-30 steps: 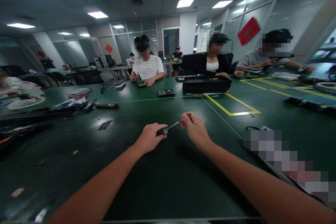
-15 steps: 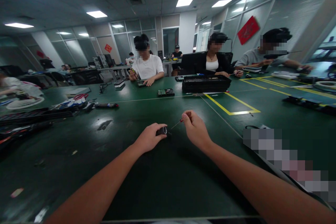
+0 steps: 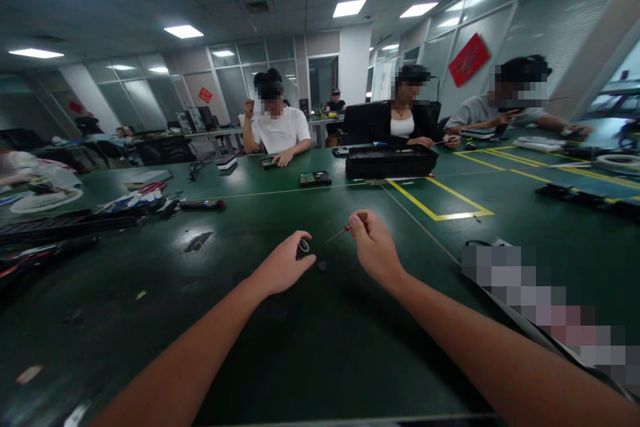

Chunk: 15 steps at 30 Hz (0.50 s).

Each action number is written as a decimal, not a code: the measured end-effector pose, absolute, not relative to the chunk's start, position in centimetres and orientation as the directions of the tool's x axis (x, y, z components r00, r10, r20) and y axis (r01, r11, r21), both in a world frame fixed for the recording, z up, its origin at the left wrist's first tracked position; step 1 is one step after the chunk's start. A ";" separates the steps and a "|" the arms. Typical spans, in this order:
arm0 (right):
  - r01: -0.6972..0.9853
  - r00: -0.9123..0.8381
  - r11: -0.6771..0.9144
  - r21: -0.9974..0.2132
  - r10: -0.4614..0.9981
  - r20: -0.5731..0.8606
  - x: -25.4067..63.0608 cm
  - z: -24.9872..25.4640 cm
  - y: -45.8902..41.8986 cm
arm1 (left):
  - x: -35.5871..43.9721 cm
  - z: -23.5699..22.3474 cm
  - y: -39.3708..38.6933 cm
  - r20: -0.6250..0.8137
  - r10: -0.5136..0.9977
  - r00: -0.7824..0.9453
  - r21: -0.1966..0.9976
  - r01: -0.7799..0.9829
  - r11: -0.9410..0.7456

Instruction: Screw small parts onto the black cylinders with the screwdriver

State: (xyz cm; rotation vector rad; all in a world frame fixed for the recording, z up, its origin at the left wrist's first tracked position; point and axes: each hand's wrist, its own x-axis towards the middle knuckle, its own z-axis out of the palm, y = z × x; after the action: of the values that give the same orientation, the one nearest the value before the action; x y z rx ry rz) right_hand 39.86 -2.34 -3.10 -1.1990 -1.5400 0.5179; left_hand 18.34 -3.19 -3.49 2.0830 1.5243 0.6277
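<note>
My left hand (image 3: 281,268) is closed around a short black cylinder (image 3: 303,248), its open end turned toward me, just above the green table (image 3: 310,340). My right hand (image 3: 373,248) pinches a thin metal bit with a red end (image 3: 339,235), its point aimed left and down toward the cylinder but apart from it. A small dark round piece (image 3: 322,265) lies on the table between my two hands.
Three people sit across the table. A black tray (image 3: 390,161) and a circuit board (image 3: 315,178) lie at the far side, yellow tape lines (image 3: 435,207) to the right. Black trays, cables and tools (image 3: 75,223) crowd the left edge. A blurred patch covers something at the right.
The bit has come out of the cylinder and my right hand has drawn it away. My left hand has turned the cylinder's open end toward me. A small dark piece now lies on the table.
</note>
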 end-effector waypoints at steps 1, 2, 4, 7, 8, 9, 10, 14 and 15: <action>0.417 0.069 0.399 -0.817 0.882 0.466 39.9 -3.1 -2.3 | 18.5 -3.4 -3.4 0.067 0.956 0.286 0.595 0.758 -0.268; 0.414 0.065 0.400 -0.818 0.883 0.464 39.9 -3.2 -2.3 | 18.7 -3.4 -3.5 0.055 0.953 0.299 0.565 0.777 -0.277; 0.407 0.060 0.405 -0.819 0.883 0.466 39.9 -3.3 -2.3 | 18.9 -3.4 -3.6 0.038 0.942 0.332 0.507 0.806 -0.304; 0.399 0.061 0.411 -0.820 0.880 0.471 39.9 -3.4 -2.2 | 19.2 -3.7 -3.7 0.046 0.927 0.373 0.440 0.825 -0.354; 0.398 0.064 0.411 -0.820 0.879 0.472 39.9 -3.5 -2.2 | 19.3 -3.8 -3.7 0.051 0.921 0.386 0.418 0.830 -0.371; 0.395 0.067 0.412 -0.821 0.879 0.473 39.9 -3.5 -2.1 | 19.3 -3.9 -3.8 0.053 0.915 0.400 0.395 0.833 -0.387; 0.393 0.069 0.412 -0.822 0.878 0.473 39.9 -3.5 -2.1 | 19.4 -4.1 -3.8 0.057 0.910 0.410 0.371 0.838 -0.401; 0.393 0.064 0.414 -0.821 0.878 0.474 39.8 -3.4 -2.2 | 19.9 -4.5 -4.0 0.073 0.895 0.440 0.289 0.850 -0.442; 0.393 0.062 0.414 -0.821 0.879 0.473 39.8 -3.4 -2.2 | 20.0 -4.6 -4.0 0.076 0.891 0.448 0.273 0.850 -0.450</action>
State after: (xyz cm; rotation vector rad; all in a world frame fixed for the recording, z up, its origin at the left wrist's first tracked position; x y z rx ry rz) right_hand 39.83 -2.18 -3.39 -1.1703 -1.5387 0.5374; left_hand 19.98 -4.01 -4.61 2.5013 1.5244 0.3092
